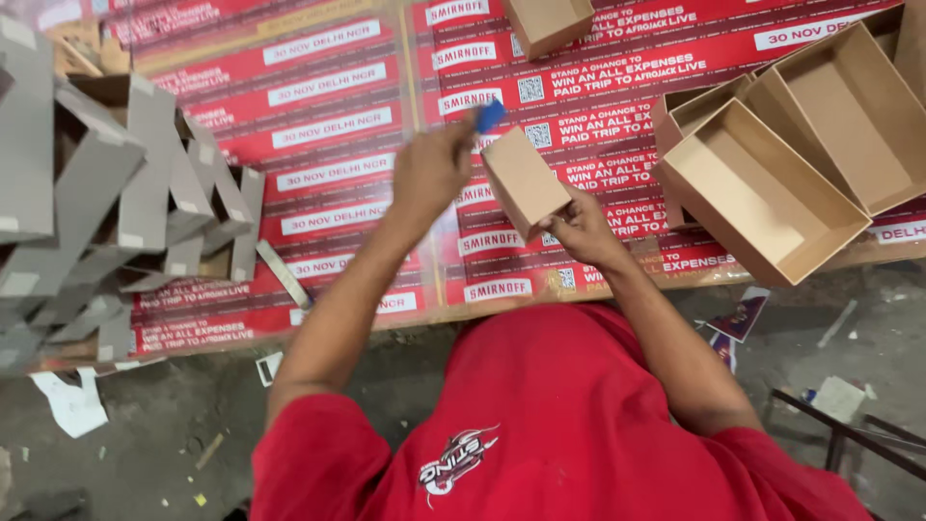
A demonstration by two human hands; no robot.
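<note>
My right grip (579,227) is pinching a small brown box (526,181) over the worktop (338,193) middle; my left grip (432,169) is closing on a blue tool (491,116) touching it. Open trays (762,193) are sitting near the right edge, grey folded cardboard (106,193) is piling left.

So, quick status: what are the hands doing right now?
Left hand grips a blue tool. Right hand holds a small brown cardboard box above the red printed sheet. Open boxes stacked to the right, clear of the hands.
</note>
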